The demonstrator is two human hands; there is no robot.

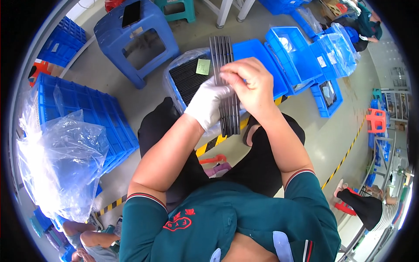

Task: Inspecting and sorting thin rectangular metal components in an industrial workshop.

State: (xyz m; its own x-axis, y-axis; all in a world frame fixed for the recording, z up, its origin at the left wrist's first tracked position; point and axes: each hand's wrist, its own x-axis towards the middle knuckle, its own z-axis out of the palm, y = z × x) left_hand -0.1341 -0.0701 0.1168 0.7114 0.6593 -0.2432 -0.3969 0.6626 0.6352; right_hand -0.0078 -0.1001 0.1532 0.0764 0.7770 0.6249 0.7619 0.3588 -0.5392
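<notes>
My left hand (204,105), in a white glove, is closed round a bundle of long, narrow black strips (230,120) held lengthwise in front of me. My bare right hand (255,89) has its thumb and forefinger pinched at the face of the bundle, just above the gloved fingers. Whether it grips a single strip is hard to make out. Behind the gloved hand stands a plastic-lined bin full of similar black strips (185,83), with a pale green note (203,67) lying on top. A blue bin (253,50) sits to its right, partly behind my right hand.
A blue stool (139,37) with a black phone (131,13) on it stands at the far left. Stacked blue crates (85,109) under clear plastic (74,161) rise at my left. More blue bins (292,56) are at the far right. People (371,209) sit nearby.
</notes>
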